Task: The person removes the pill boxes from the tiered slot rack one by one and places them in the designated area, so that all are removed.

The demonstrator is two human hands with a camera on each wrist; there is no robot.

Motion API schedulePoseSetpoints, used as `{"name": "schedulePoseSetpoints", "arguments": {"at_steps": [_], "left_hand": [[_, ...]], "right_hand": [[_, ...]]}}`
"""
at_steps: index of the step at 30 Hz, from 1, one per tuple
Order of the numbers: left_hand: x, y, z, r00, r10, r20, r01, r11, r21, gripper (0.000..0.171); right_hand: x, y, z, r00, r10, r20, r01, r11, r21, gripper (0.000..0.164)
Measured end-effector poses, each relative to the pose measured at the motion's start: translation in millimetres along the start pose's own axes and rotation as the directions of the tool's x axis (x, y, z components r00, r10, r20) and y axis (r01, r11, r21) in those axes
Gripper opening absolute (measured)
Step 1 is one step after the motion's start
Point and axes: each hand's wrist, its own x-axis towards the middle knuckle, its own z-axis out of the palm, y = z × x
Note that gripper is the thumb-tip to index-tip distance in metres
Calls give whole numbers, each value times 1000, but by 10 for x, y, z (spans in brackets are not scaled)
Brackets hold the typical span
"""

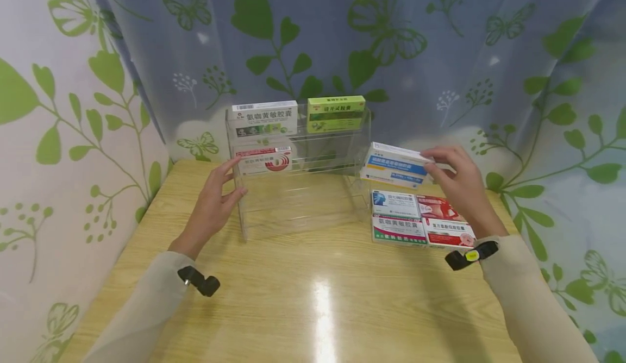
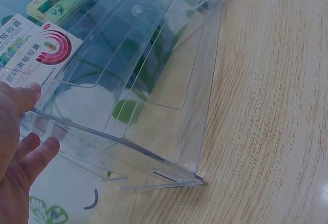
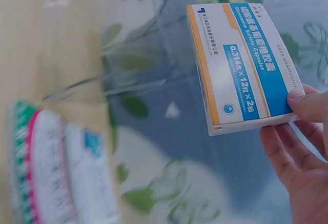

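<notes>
My left hand (image 1: 215, 200) grips the left side panel of a clear plastic tiered rack (image 1: 293, 224), its fingertips close beside a red-and-white medicine box (image 1: 266, 162) in the middle tier. In the left wrist view, fingers (image 2: 38, 155) show at the panel's edge. On the top tier stand a white medicine box (image 1: 266, 119) and a green one (image 1: 336, 115). My right hand (image 1: 457, 175) pinches a blue, white and orange medicine box (image 3: 238, 65) by one end, thumb on the printed face. This box is held in the air, tilted, just right of the rack.
Several medicine boxes lie flat on the wooden table (image 1: 274, 303) right of the rack, among them a blue-and-white one (image 1: 395, 204), a green-and-pink one (image 1: 398, 229) and a red-and-white one (image 1: 447, 232). A patterned curtain (image 1: 313, 37) hangs behind the rack.
</notes>
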Motion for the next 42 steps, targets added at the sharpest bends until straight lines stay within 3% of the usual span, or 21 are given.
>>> {"name": "schedulePoseSetpoints", "arguments": {"at_steps": [10,22,25,31,34,38,42], "left_hand": [[-17,-13,-8,1000,-10,-4,10,1000,-2,76],[-9,-5,-9,1000,-2,1,2,1000,4,77],[-3,-2,-3,1000,-4,3,4,1000,4,77],[2,4,2,1000,-5,4,5,1000,0,77],[6,9,1,1000,2,4,-2,1000,-4,77],[8,-3,2,1000,5,-2,-5,1000,1,77],[3,-8,6,1000,-4,6,4,1000,4,78]], "right_hand": [[-743,631,-145,975,163,154,-151,985,-85,37],[-1236,959,87,884,274,379,-258,962,-95,32],[-1284,985,138,888,269,372,-233,963,-139,30],[-1366,1025,198,919,281,275,-227,950,-214,37],[-1433,1052,217,902,339,268,-291,935,-205,43],[-1509,1071,257,850,436,295,-403,899,-170,50],[-1537,1066,294,821,485,302,-464,874,-141,46]]}}
